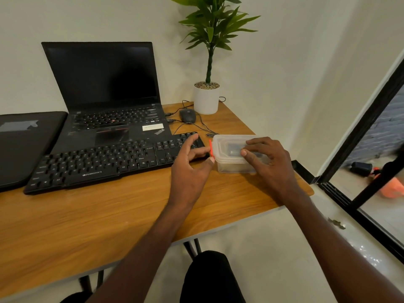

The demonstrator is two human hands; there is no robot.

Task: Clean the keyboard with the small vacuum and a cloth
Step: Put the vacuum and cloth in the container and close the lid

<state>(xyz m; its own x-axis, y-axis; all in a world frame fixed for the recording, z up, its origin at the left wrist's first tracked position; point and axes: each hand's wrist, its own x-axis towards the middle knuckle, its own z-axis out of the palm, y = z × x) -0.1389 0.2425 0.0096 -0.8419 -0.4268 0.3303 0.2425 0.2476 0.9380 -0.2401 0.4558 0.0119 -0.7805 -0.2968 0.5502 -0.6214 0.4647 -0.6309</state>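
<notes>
Keyboard [113, 159]: black, lies across the middle left of the frame on the desk, its long edge slanting up toward the right; its right end passes under the fingers of the left hand.
Box [231, 158]: clear plastic, lidded, right of centre, just beside the keyboard's right end; something dark shows dimly through the lid, too blurred to name.
Red tab [210, 148]: thin, stands at the box's left edge, between box and keyboard.
Left hand [191, 165]: centre of the frame, fingers spread and lightly bent, thumb tip touching the box's lower left corner by the red tab; upper fingers reach over the keyboard's number pad. It grips nothing that I can see.
Right hand [269, 162]: right of centre, laid over the box's lid and right side, fingers bent round the far edge, thumb pressed on the lid; it holds the box.
Hands together: apart, one at each side of the box.
Laptop [107, 92]: black, open, screen dark, upper left, just behind the keyboard.
Sleeve [24, 145]: black case, flat at the far left edge, beside the laptop.
Mouse [187, 115]: dark, wired, above centre, between laptop and pot.
Plant [211, 51]: green leaves in a white pot, top centre, at the desk's far corner.
Desk [109, 215]: wood top, fills the lower left.
Vacuum and cloth: cannot tell where they are.
</notes>
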